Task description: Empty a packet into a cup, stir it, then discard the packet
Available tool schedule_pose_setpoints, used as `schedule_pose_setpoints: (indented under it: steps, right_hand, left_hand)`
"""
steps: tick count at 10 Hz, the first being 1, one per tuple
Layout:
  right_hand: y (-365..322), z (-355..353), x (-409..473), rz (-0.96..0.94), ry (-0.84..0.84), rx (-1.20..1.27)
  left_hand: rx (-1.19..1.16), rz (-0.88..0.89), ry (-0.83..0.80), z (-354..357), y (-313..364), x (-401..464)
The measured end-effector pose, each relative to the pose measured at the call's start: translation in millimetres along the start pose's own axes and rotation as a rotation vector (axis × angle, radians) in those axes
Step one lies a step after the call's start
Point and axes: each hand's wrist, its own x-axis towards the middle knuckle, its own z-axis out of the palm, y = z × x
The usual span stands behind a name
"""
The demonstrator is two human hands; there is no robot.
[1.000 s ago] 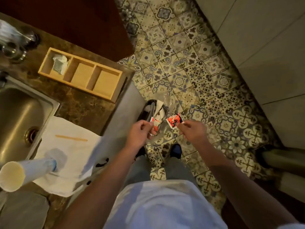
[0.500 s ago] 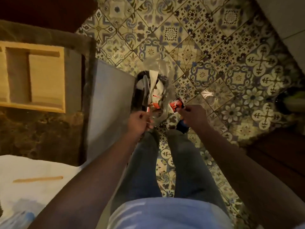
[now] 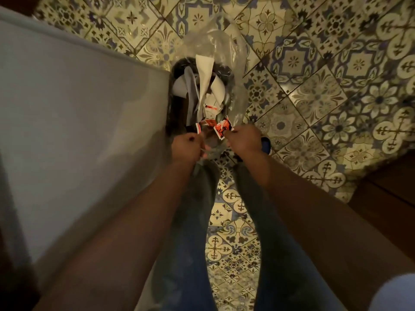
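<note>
A small black bin (image 3: pixel 177 70) with a clear plastic liner (image 3: pixel 224 39) stands on the floor against the cabinet, with white paper scraps inside. My right hand (image 3: pixel 243 140) pinches the orange and white packet (image 3: pixel 222 129) over the bin's near edge. My left hand (image 3: pixel 187 145) is closed on the liner's near edge, and a small orange and white torn strip (image 3: pixel 198 127) shows just above its fingers. The cup is out of view.
A grey cabinet front (image 3: pixel 74 122) fills the left side. Patterned floor tiles (image 3: pixel 314 75) spread to the right and far side. A dark wooden edge (image 3: pixel 386 189) lies at the right. My legs in jeans and a blue shoe (image 3: pixel 266 145) are below.
The view has dropped and closed in on the bin; the counter, wooden tray, cup and cloth have left the frame. Both hands have lowered to the bin's rim with the packet.
</note>
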Motion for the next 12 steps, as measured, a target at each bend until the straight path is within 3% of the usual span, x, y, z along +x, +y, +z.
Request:
schedule_pose_setpoints:
  steps: [7, 9, 11, 12]
  right_hand:
    - [-19.4, 59.9, 45.5, 0.013, -0.064, -0.012]
    - [-23.5, 41.3, 7.3, -0.105, -0.110, -0.051]
    - [-30.2, -5.4, -56.2, -0.220, -0.042, -0.086]
    - [-38.6, -33.0, -93.9, -0.258, -0.027, -0.049]
  left_hand:
    - [0.065, -0.089, 0.028, 21.6, -20.5, 60.1]
    - [0.074, -0.003, 0.090, 1.6, -16.7, 26.0]
    - [0.118, 0.096, 0.198, -14.2, -0.5, -45.4]
    - [0.028, 0.137, 0.195, -25.6, 10.3, -78.3]
